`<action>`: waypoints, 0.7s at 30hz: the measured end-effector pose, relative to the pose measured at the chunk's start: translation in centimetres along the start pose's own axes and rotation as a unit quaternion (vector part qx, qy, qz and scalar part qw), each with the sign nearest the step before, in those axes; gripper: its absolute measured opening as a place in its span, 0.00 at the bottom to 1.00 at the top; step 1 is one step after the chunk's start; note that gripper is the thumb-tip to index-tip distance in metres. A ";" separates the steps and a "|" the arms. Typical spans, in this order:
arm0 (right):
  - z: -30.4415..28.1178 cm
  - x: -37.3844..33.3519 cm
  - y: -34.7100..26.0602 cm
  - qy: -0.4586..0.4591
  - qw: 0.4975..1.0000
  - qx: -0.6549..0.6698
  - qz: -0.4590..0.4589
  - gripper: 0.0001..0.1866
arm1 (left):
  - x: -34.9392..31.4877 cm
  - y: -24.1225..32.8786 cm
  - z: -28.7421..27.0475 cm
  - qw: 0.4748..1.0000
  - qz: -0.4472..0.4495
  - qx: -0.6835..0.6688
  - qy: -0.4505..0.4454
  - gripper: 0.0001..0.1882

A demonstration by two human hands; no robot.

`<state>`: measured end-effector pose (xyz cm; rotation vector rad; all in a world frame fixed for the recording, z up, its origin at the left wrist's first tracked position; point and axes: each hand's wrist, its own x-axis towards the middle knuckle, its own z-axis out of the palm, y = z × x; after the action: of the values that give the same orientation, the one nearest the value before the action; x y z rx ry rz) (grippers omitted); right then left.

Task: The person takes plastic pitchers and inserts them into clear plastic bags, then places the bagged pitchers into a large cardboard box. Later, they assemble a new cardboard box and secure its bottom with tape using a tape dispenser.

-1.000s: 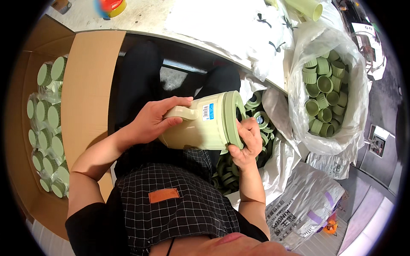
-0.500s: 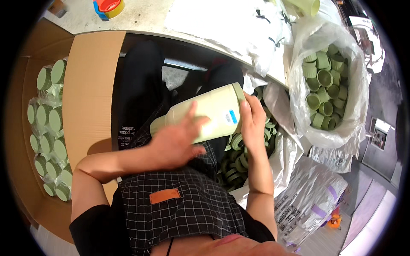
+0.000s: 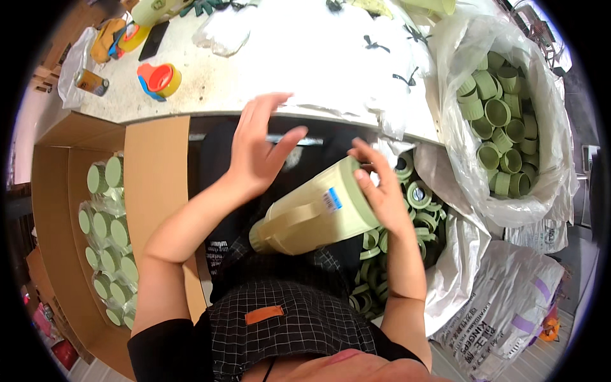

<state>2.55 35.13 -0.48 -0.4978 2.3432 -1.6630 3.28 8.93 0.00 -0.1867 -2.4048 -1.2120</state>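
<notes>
A pale green vacuum jug [image 3: 305, 223] with a side handle and a blue-and-white sticker lies tilted across my lap. Its narrower capped end points to the lower left, and its darker green base ring faces the upper right. My right hand [image 3: 380, 188] grips the jug at that base ring, thumb on the near side. Above and apart from the jug is my left hand [image 3: 258, 146], raised with fingers and thumb spread, slightly blurred, holding nothing.
An open cardboard box [image 3: 156, 191] with several wrapped green-capped jugs stands at left. A sack of green rings [image 3: 423, 219] sits beside my right arm, with a clear bag of green cups [image 3: 496, 113] beyond. On the white table [image 3: 121, 107] are tape rolls [image 3: 167, 81], a can [image 3: 91, 83] and a phone [image 3: 153, 41].
My left hand has lifted off the jug's side and moved up toward the table. The jug has rolled, bringing its handle into view. The view has shifted to show more of the table.
</notes>
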 end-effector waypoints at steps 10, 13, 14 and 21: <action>-1.6 4.8 -0.4 -0.017 0.994 0.047 0.096 0.28 | 15.0 -11.0 7.5 0.944 -0.222 -0.219 -0.104 0.08; -0.5 6.2 0.4 0.106 0.993 -0.046 0.010 0.33 | 11.8 -5.6 9.0 0.926 -0.146 -0.328 -0.116 0.05; -0.1 6.2 0.8 0.115 0.990 -0.077 -0.025 0.34 | 11.7 -5.4 8.7 0.966 -0.080 -0.231 -0.084 0.05; 1.7 5.0 1.4 -0.002 1.000 0.008 0.002 0.24 | 14.2 -14.0 11.3 0.979 0.013 0.168 -0.113 0.09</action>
<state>-1.66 32.09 -2.33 -0.4928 2.3248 -1.6747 -17.38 8.24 -9.88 -0.2604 -2.7510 -0.7901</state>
